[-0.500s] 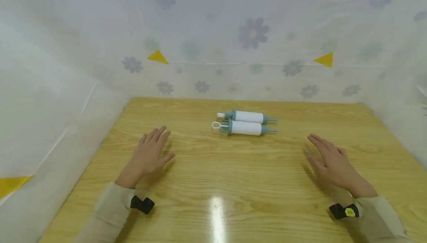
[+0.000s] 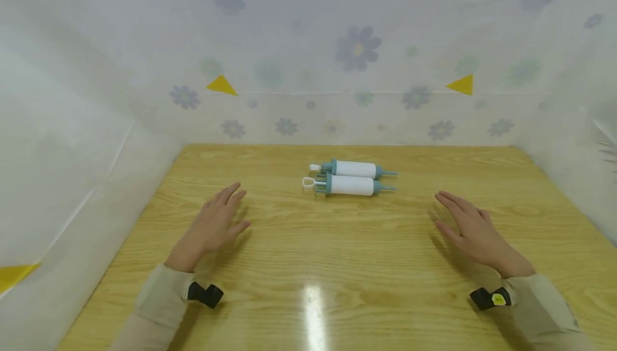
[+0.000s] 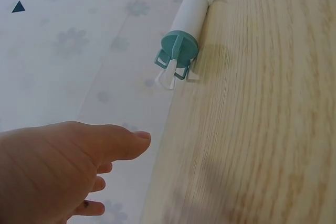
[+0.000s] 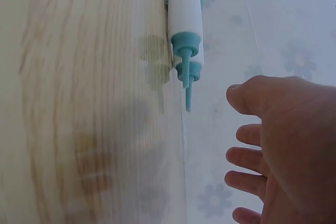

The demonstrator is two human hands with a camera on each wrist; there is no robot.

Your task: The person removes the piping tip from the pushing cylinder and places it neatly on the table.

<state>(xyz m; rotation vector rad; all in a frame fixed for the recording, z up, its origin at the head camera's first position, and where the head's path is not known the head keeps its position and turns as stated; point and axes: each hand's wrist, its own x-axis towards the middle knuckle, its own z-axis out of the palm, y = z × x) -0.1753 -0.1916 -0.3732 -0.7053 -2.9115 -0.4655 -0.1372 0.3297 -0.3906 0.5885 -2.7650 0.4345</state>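
Observation:
Two large syringe-like tools lie side by side in the head view, a near one [image 2: 352, 185] and a far one [image 2: 355, 169]. Each has a white barrel, teal end caps and a thin teal nozzle toward the right. A white loop handle [image 2: 309, 182] sticks out of the near one's left end. My left hand [image 2: 207, 230] hovers left of them, fingers extended and holding nothing. To their right is my right hand [image 2: 482, 236], its fingers also extended around nothing. Both hands are apart from the tools. The right wrist view shows the two nozzles [image 4: 185, 69] beyond the thumb.
The tools lie on a wood-grain table [image 2: 308, 244] toward its far edge. A pale flowered curtain [image 2: 289, 45] stands behind the table, with light sheeting at both sides. Yellow triangles [image 2: 222, 86] mark the curtain. A black wrist device [image 2: 205, 294] sits on each sleeve.
The head view has shifted slightly. My right hand is a little further left, nearer the tools. My left hand has hardly moved, and the tools lie as before.

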